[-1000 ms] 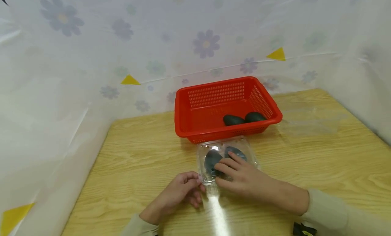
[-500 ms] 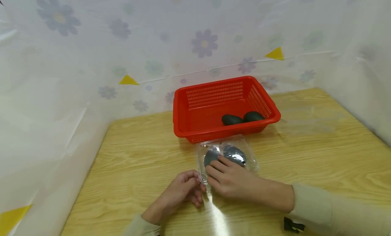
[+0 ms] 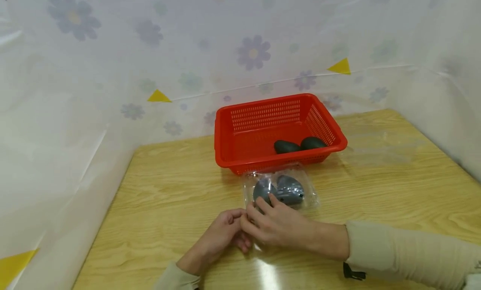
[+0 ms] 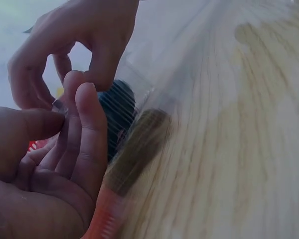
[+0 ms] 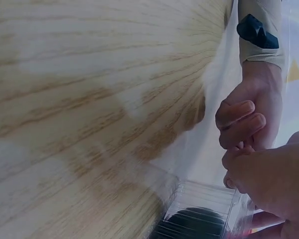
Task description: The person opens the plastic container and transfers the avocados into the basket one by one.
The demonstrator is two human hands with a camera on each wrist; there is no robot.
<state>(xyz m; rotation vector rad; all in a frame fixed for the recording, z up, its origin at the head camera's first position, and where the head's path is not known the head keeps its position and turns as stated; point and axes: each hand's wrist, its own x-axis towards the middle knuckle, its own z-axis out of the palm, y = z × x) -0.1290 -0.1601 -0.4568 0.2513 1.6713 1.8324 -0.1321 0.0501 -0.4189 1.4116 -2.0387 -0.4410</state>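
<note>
On the table (image 3: 169, 190) lies a clear plastic clamshell box (image 3: 310, 195) with two dark green avocados (image 3: 290, 189) inside, seen through its lid. My left hand (image 3: 221, 236) pinches the box's near left corner between thumb and forefinger. Right beside it, my right hand (image 3: 279, 226) has its thumb and curled fingers on that same corner, other fingertips reaching over the lid. In the left wrist view the fingertips of both hands meet around a small bit of clear plastic (image 4: 60, 105). The corner itself is mostly hidden by fingers.
A red plastic basket (image 3: 263, 162) stands just behind the box, holding two more dark avocados (image 3: 286, 147). To its right lies a clear plastic sheet or strip (image 3: 383, 146) on the table. A white flowered curtain (image 3: 210, 52) surrounds the table at the back and sides.
My right hand has slid left across the lid to the near left corner, uncovering the right avocado. My left hand has stayed at the corner. The basket has not moved.
</note>
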